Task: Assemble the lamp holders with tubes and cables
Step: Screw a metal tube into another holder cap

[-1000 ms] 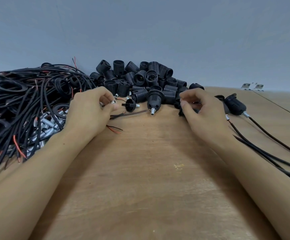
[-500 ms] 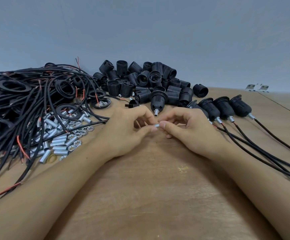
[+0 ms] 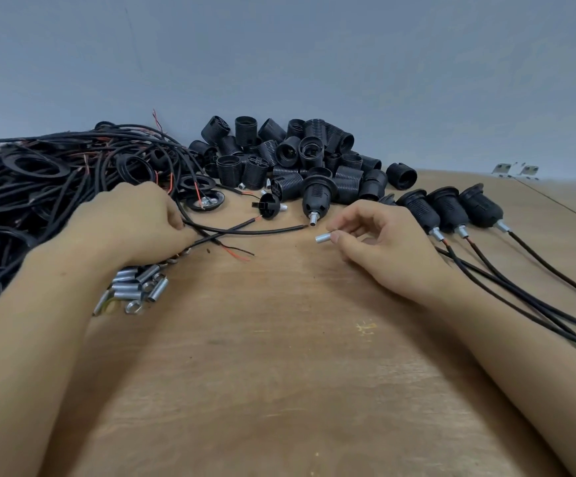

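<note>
My right hand pinches a short silver tube between thumb and forefinger, just above the wooden table. My left hand lies at the edge of the black cable pile and grips a black cable whose stripped red end points right. A black lamp holder with a silver tube stands upright behind the two hands. A small black holder base lies beside it. Loose silver tubes and nuts lie under my left wrist.
A heap of black threaded holder shells is stacked against the grey wall. Three assembled holders with cables trail off to the right. Black rings lie among the cables. Two small metal brackets sit far right.
My hands have parted from the middle. The left one went back left to the cable pile and took a cable. The right one stayed with the silver tube and moved slightly right.
</note>
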Tool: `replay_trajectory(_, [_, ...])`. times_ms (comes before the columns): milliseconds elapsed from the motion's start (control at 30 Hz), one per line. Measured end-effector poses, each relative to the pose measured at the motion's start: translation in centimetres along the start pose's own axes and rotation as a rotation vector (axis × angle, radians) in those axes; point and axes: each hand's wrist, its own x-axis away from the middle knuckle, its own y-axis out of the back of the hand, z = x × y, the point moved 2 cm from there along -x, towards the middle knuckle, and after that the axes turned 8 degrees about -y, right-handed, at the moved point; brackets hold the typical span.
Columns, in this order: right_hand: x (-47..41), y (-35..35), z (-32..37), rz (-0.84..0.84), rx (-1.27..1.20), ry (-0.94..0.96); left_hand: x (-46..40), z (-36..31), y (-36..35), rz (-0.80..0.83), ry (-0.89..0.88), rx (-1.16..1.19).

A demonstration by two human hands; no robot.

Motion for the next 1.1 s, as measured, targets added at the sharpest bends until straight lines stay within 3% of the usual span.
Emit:
replay_trajectory(200, [0.00,0.22,-0.01,-0.013,-0.009,-0.018,0.63,-0.56,0.05,0.087,-0.115,0.009])
replay_trajectory(433, [-0.01,0.12,-0.07,0.002,0.006,-0.015,0.23,-0.97,-0.48,0.015,-0.151,-0.052])
replay_trajectory(667, [0.00,0.17,-0.16,-0.008,0.005,-0.022,0.17,-0.57,-0.23,0.140,-0.211,0.091])
replay_trajectory(1100, [-0.18,0.40,-0.32,-0.018,-0.033,-0.057,-0.24,-0.59,-0.87,-0.013,-0.180,0.098])
